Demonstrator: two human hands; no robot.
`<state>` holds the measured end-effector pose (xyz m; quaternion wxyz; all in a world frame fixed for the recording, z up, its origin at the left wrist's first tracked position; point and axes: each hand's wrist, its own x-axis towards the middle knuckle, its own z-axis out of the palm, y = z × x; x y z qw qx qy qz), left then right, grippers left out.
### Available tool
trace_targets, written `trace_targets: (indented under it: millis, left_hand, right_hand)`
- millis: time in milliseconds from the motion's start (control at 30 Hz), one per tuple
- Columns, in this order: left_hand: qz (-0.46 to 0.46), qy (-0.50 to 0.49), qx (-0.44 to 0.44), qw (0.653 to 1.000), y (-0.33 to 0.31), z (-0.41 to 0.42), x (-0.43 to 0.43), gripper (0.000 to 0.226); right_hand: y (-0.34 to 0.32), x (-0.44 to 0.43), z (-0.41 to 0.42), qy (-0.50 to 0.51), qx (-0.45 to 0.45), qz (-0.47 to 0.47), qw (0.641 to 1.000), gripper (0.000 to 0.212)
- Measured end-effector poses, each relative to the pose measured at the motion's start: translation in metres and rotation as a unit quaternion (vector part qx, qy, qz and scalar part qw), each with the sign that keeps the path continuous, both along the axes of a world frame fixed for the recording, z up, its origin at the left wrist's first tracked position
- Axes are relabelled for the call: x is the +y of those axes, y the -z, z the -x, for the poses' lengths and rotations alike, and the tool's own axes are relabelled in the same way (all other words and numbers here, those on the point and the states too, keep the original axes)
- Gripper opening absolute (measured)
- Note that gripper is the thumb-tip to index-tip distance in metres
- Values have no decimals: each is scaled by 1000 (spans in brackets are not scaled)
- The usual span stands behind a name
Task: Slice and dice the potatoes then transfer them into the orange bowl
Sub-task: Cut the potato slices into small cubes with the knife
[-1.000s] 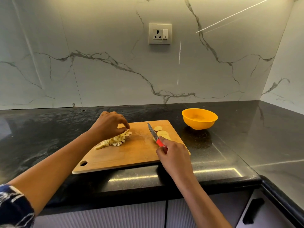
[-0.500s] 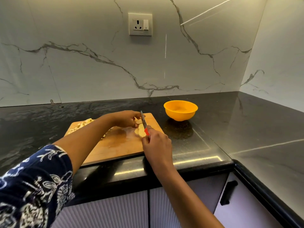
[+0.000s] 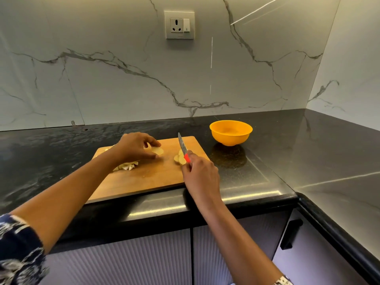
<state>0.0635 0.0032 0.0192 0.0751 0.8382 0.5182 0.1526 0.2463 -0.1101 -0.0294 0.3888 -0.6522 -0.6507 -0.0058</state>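
Some way in, prob. near the middle, judging by what lies where. Already got a heap of diced potato (image 3: 125,166) on the left part of the cutting board (image 3: 148,182), partly tucked behind the left forearm. Pinching one round potato slice (image 3: 157,150) w/ left hand (image 3: 135,148), thumb and fingertips curled round its edge, low over the board's centre; hard to say whether resting on the wood or just off it. Gripping knife (image 3: 182,146) by its red handle w/ right hand (image 3: 200,173), fingers wrapped shut round it, blade pointing away toward the wall, raised above the board, not cutting. Left to dice: a small stack of uncut slices (image 3: 178,158) on the board's right part, just beside the blade and touching the right hand's knuckle side. No whole potato in sight, so slicing looks finished. No potato showing in orange bowl (image 3: 230,138), standing on the black table (image 3: 267,161) near the board's far right corner but apart from it. Remaining, by this reckoning: lay down the pinched slice, dice it, dice the stack, then carry every cube over to the bowl, i.e. transfer not yet begun.
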Motion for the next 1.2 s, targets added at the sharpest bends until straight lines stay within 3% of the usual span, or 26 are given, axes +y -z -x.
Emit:
trace_targets:
  millis: [267, 400, 533, 767, 900, 1033, 1200]
  left_hand:
    - [-38, 19, -52, 998, 18, 25, -38, 43]
    - [-98, -4, -13, 995, 26, 30, -36, 45]
    - [-141, -9, -23, 990, 29, 31, -40, 33]
    - [-213, 77, 35, 973, 37, 29, -33, 28]
    - [-273, 115, 61, 953, 39, 29, -34, 40]
    - [-302, 134, 61, 942, 40, 28, -32, 16]
    - [-321, 147, 60, 934, 40, 27, -31, 16]
  right_hand:
    - [-4, -11, 9, -25, -62, 7, 998, 44]
    - [-3, -16, 13, -43, -67, 12, 997, 44]
    - [-3, -24, 23, -75, -79, 21, 994, 41]
    - [-8, -26, 28, -81, -106, 22, 991, 40]
    - [-13, -25, 27, -86, -131, 32, 987, 40]
    - [-17, -23, 33, -77, -181, 46, 979, 32]
    - [-28, -9, 41, -89, -219, 104, 966, 23]
